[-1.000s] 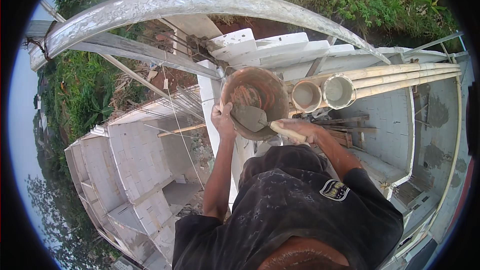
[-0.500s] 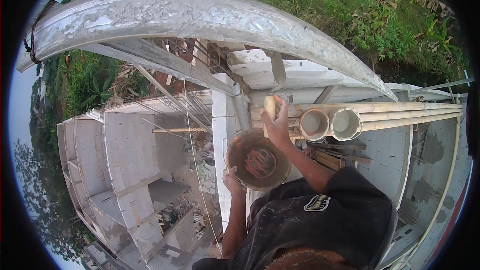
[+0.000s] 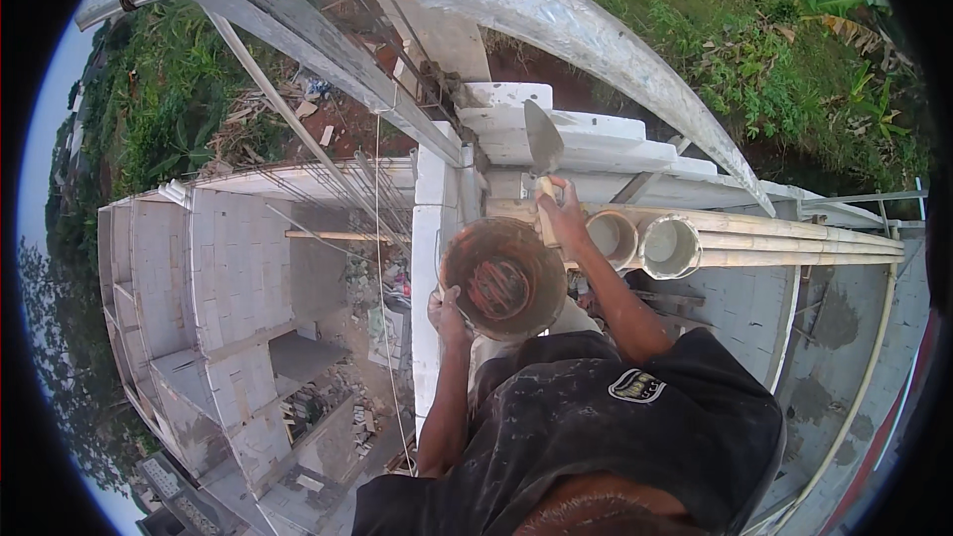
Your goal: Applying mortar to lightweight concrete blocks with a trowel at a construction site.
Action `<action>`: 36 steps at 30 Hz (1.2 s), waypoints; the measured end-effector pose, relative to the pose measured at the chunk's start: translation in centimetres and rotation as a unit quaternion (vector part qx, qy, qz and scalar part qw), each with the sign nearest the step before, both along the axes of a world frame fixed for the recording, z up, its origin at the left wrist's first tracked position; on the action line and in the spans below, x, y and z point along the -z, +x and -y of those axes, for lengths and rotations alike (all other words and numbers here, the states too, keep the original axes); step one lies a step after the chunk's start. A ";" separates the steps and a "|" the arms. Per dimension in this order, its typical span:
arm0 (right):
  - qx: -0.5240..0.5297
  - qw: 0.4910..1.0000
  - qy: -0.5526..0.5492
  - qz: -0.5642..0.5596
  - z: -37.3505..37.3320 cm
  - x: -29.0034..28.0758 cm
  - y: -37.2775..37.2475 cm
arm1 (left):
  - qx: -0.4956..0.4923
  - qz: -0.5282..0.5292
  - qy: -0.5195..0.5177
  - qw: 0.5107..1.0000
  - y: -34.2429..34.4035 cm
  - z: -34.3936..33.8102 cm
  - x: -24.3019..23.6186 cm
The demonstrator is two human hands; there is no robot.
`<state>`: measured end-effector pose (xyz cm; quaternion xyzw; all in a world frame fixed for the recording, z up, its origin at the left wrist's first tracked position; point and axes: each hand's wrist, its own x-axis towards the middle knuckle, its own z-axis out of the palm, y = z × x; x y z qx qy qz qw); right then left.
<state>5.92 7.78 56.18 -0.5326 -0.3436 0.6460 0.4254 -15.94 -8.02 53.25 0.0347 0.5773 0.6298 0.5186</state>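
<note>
My left hand (image 3: 447, 313) grips the left edge of a worn bucket (image 3: 501, 283), its inside streaked orange-red with grey residue at the sides. In my right hand (image 3: 561, 208) is the light wooden handle of a trowel (image 3: 543, 137), held beyond the bucket with the blade tilted up over white blocks (image 3: 511, 96). The blade is coated grey; whether it carries mortar I cannot tell. Two round containers (image 3: 668, 245) with grey insides sit just right of my right hand, by bamboo poles (image 3: 794, 252).
A curved metal beam (image 3: 556, 20) arches across the top, with a metal strut (image 3: 328, 60) below it. A taut white string (image 3: 378, 218) drops at left. Below lie rubble, a block-walled room (image 3: 238, 278) and planks; green slope (image 3: 745, 60) lies beyond.
A second ago the trowel was down in the bucket with grey mortar; it has since risen forward to the blocks. The view has also shifted, and my left hand still grips the bucket.
</note>
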 end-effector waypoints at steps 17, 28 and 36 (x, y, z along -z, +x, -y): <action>0.082 0.989 -0.117 -0.035 -18.0 5.0 -14.6 | -0.089 -0.041 -0.090 0.991 0.8 10.9 -0.8; 0.003 0.985 -0.021 0.172 -18.3 10.2 -10.6 | 0.002 -0.047 -0.040 0.998 0.4 6.2 -1.4; -0.072 0.983 -0.009 0.171 -18.1 6.1 -8.7 | 0.042 -0.064 -0.048 0.996 0.0 6.7 -0.6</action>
